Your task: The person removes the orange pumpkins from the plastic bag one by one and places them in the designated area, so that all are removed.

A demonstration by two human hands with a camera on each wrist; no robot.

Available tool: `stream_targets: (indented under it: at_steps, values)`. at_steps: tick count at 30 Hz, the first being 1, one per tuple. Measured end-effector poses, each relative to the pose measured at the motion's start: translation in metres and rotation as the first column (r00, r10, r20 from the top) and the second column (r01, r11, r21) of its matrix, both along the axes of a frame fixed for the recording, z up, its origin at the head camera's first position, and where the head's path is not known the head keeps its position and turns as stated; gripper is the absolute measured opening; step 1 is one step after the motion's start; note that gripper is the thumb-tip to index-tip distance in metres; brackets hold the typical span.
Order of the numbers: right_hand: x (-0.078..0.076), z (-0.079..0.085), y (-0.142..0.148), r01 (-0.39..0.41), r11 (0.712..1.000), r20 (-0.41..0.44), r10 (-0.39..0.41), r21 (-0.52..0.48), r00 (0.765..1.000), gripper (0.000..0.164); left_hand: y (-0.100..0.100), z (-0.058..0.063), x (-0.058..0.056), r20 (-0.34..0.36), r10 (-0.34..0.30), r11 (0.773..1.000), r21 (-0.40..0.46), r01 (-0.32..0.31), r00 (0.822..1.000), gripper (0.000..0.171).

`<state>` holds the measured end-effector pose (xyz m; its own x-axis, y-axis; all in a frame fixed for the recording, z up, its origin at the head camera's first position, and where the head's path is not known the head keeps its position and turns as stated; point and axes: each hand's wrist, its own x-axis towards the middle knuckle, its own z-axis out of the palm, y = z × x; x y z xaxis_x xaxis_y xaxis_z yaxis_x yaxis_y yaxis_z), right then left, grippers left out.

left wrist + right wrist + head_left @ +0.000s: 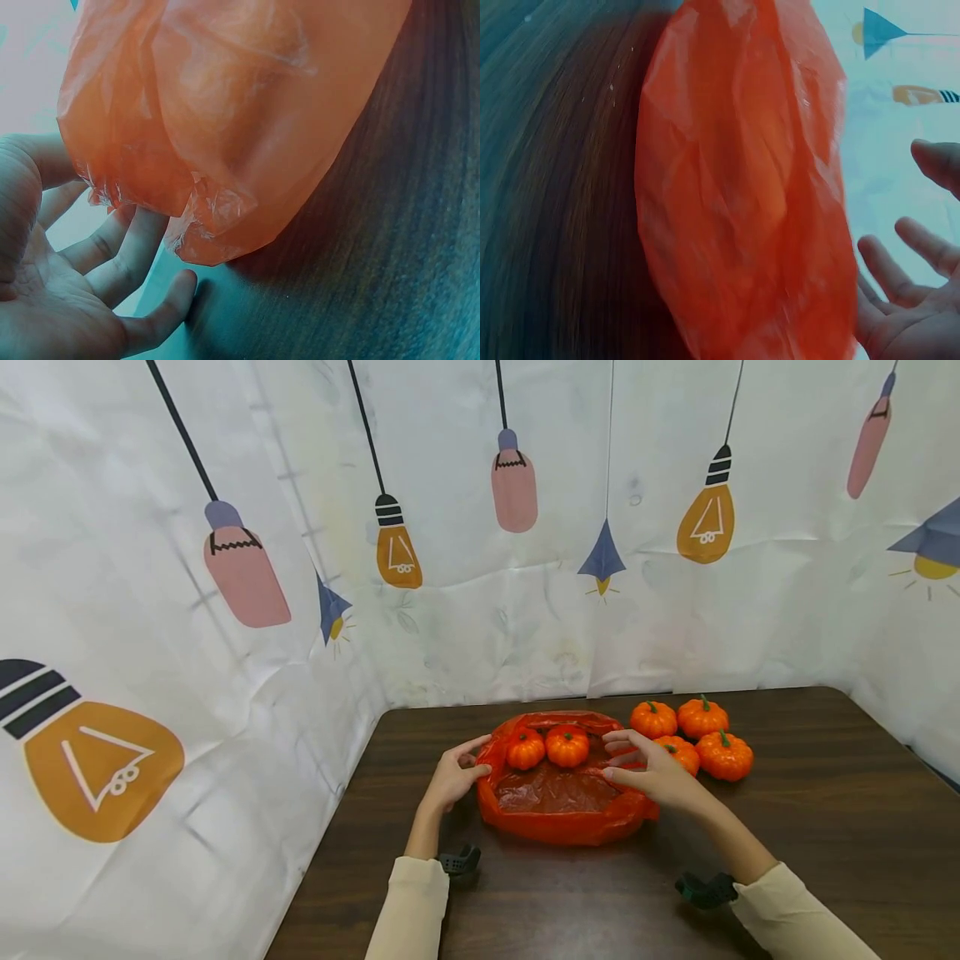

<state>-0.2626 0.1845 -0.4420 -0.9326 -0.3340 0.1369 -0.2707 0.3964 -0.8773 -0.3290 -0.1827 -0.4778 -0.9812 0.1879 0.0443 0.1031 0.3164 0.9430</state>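
A white backdrop (487, 635), printed with hanging bulbs and lamps, encloses the dark wood-grain worktop (570, 910). On that worktop, a little left of its middle, sits a wide plastic bag (555, 828), its mouth facing up and its long axis running left to right, crosswise to the person; a crumpled corner juts out at the near right end. The bag is orange-red, thin, glossy and translucent, wrinkled along its walls, with a thick, bunched near side and a brownish floor where dark shows through; rounded forms show faintly through the sides in both wrist views. The hands flank it: the left hand (453, 775) touches the left rim with thumb and fingertips, though whether it pinches the plastic I cannot tell, while the right hand (660, 775) is unclenched, its fingers spread at the right rim. Two pumpkins (567, 746), ribbed and orange, lie side by side inside the bag toward the far left; four loose pumpkins (724, 757) cluster on the worktop beyond the right hand. Short green stems (704, 702) top some of the loose ones.
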Motion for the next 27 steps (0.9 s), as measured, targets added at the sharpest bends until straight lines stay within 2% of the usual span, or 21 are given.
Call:
stream_targets:
  at_steps: [4,9,16,27]
  values:
    - [-0.010,-0.002,-0.012,-0.011,1.000,0.052,0.011,0.003,0.999,0.063,-0.001,-0.001,0.002,-0.008,0.004,1.000,0.004,-0.004,1.000,0.056]
    - [-0.021,-0.006,-0.025,0.012,1.000,0.129,-0.014,0.017,0.992,0.069,-0.002,-0.002,0.004,-0.012,-0.002,1.000,0.011,0.002,1.000,0.054]
    - [-0.034,-0.013,-0.037,0.038,0.999,0.207,-0.040,0.015,0.977,0.075,0.000,0.003,0.007,-0.013,-0.002,1.000,0.017,0.002,1.000,0.055]
    - [-0.051,-0.019,-0.045,0.045,0.996,0.248,-0.064,0.080,0.967,0.085,-0.001,0.000,0.005,-0.032,-0.010,1.000,-0.002,0.010,0.999,0.054]
